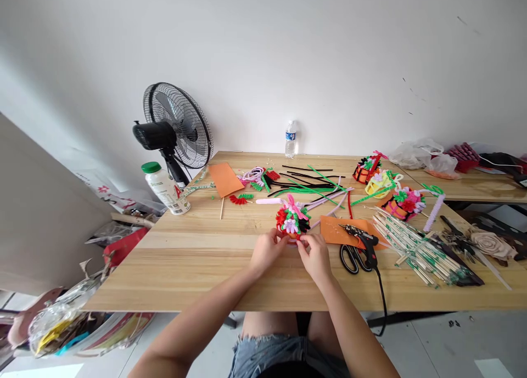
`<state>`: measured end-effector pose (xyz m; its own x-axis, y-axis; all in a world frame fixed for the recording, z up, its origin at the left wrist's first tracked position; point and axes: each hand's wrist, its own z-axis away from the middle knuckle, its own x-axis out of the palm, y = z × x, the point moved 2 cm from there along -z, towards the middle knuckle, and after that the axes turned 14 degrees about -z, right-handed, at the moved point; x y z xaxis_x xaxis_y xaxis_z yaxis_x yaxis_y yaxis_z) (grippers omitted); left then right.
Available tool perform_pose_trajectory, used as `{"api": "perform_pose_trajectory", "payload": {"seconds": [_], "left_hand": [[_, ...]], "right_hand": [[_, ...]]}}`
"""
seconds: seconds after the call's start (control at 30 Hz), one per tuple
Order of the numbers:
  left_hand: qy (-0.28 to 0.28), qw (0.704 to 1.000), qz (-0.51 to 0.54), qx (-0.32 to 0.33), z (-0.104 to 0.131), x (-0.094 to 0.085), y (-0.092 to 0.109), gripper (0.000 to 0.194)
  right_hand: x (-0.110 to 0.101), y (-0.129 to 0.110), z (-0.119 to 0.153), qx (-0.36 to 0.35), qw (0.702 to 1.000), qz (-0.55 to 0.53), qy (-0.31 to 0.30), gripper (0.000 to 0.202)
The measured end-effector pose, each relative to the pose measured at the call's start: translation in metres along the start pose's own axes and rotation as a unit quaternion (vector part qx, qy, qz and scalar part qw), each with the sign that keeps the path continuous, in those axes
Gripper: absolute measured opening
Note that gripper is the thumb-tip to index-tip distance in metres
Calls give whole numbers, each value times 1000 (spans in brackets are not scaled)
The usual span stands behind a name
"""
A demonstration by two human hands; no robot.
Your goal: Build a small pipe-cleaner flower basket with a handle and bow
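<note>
A small flower basket made of pipe cleaners (291,221) sits on the wooden table in front of me, with red, lilac, pink, green and black blooms on top. My left hand (265,250) pinches its lower left side. From the other side, my right hand (315,254) grips the lower right edge with thumb and fingertips. The fingers of both hands partly cover the base of the basket. Just behind it lie a lilac pipe cleaner roll (269,201) and loose black, green and lilac pipe cleaners (317,186).
To the right are a glue gun (364,241) on orange card (331,230), black-handled scissors (349,258), wrapped sticks (420,252) and several finished baskets (403,202). A fan (177,125), white bottle (164,189) and orange sheet (225,179) stand left; a water bottle (290,139) is behind.
</note>
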<state>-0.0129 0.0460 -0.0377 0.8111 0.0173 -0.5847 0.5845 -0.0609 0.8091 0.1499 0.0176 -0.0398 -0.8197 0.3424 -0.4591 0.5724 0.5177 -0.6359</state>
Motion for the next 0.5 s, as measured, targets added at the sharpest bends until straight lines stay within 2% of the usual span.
{"api": "perform_pose_trajectory", "payload": {"seconds": [0.1,0.2,0.3,0.5], "left_hand": [[14,1000,14,-3,0,4,-2,15],[2,999,48,-4,-2,5,-3,13],[-7,996,87,-14,-4,-1,-3,11],[12,983,177,-54,-7,-15,-9,12]], "right_hand": [[1,0,0,0,1000,0,-3,13],[1,0,0,1,1000,3,-4,12],[1,0,-1,4,1000,8,-3,11],[2,2,0,10,1000,15,-4,14]]}}
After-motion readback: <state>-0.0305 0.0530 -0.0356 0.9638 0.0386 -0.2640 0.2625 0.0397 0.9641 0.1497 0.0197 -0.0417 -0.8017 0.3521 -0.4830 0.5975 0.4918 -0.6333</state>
